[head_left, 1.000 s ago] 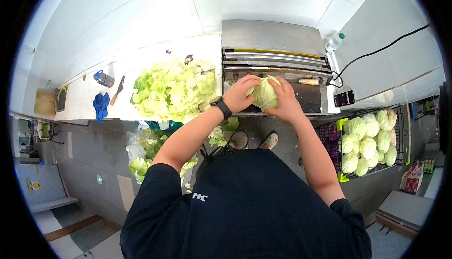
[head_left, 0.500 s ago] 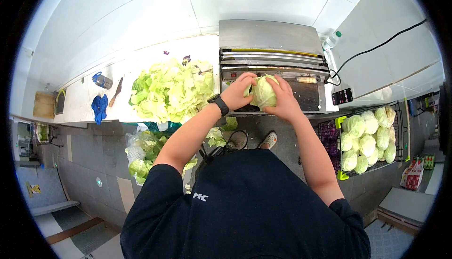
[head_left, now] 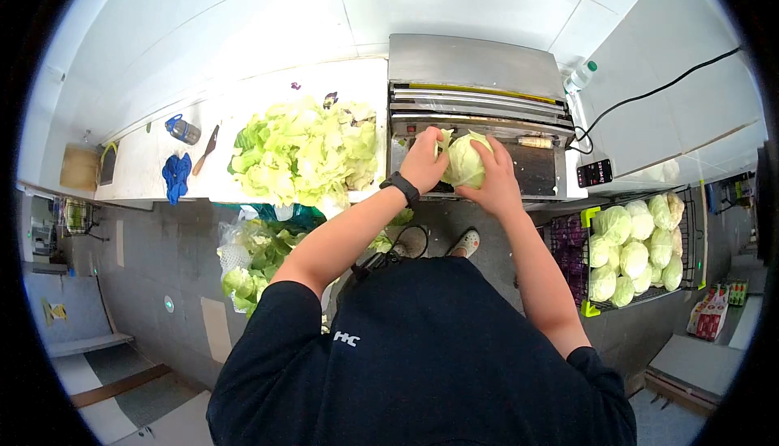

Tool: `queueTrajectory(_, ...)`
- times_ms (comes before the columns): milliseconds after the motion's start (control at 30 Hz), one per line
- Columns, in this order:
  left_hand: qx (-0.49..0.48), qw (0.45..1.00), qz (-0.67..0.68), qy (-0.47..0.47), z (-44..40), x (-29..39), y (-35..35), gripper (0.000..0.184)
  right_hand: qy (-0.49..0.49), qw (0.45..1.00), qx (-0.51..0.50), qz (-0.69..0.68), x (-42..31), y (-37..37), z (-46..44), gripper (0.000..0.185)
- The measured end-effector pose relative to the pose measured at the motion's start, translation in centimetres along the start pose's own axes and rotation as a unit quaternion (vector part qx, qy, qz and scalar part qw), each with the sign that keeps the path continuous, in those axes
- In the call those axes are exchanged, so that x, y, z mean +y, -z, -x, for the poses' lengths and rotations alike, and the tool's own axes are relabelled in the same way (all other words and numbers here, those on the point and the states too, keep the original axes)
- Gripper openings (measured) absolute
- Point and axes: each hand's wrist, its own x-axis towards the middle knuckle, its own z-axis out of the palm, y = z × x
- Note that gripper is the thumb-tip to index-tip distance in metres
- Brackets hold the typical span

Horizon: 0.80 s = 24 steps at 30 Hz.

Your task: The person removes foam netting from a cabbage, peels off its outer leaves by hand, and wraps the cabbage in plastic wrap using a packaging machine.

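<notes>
A pale green cabbage (head_left: 466, 162) is held over the front of the metal wrapping machine (head_left: 479, 60). My right hand (head_left: 497, 178) grips its right side with the fingers over the top. My left hand (head_left: 425, 162), with a black watch on the wrist, is closed at the cabbage's left, and a piece of leaf shows at its fingertips. A large heap of loose leaves (head_left: 304, 150) lies on the white counter (head_left: 243, 97) to the left of the machine.
A knife (head_left: 206, 150), a blue cloth (head_left: 176, 178) and a bottle (head_left: 183, 129) lie on the counter's left. At the right stand a phone (head_left: 595, 173), a green-capped bottle (head_left: 580, 77) and a cart of cabbages (head_left: 634, 258). Leaves fill a bag (head_left: 236, 258) below the counter.
My left hand has drawn slightly away from the cabbage, with a piece of leaf at its fingers. My right hand stays on the cabbage. The view has shifted slightly.
</notes>
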Motion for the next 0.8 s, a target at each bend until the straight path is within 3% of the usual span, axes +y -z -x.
queueTrajectory(167, 0.037, 0.996, -0.062, -0.043, 0.2, 0.4, -0.5, 0.033, 0.012, 0.999, 0.031, -0.014, 0.7, -0.4, 0.8, 0.092)
queueTrajectory(233, -0.058, 0.992, -0.097, -0.052, 0.4, 1.5, 0.0, 0.039, 0.008, 0.999, 0.037, -0.027, 1.0, -0.6, 1.3, 0.091)
queueTrajectory(300, -0.059, 0.990, -0.115, -0.061, 0.6, 0.8, 0.0, 0.039, 0.004, 0.998, 0.043, -0.038, 1.1, -0.7, 1.7, 0.091)
queueTrajectory(433, -0.030, 0.994, -0.089, -0.056, 0.5, -0.4, -0.6, 0.027, 0.006, 0.998, 0.049, -0.047, 0.9, -0.4, 1.8, 0.090)
queueTrajectory(500, -0.074, 0.996, -0.025, 0.048, 0.5, 2.0, 0.4, 0.024, 0.004, 0.998, 0.046, -0.050, 0.8, -0.6, 2.2, 0.090)
queueTrajectory(667, -0.065, 0.996, -0.055, 0.003, 0.0, -1.0, -0.1, 0.023, 0.015, 0.997, 0.053, -0.048, 1.2, -0.7, 2.0, 0.090)
queueTrajectory(767, -0.072, 0.995, -0.060, 0.044, -0.3, -1.9, -0.3, 0.026, 0.010, 0.998, 0.045, -0.030, 1.0, -0.5, 1.9, 0.090)
queueTrajectory(800, -0.078, 0.974, 0.052, 0.207, -0.4, -1.1, -0.6, 0.029, 0.013, 0.999, 0.043, -0.030, 1.0, -0.5, 2.0, 0.090)
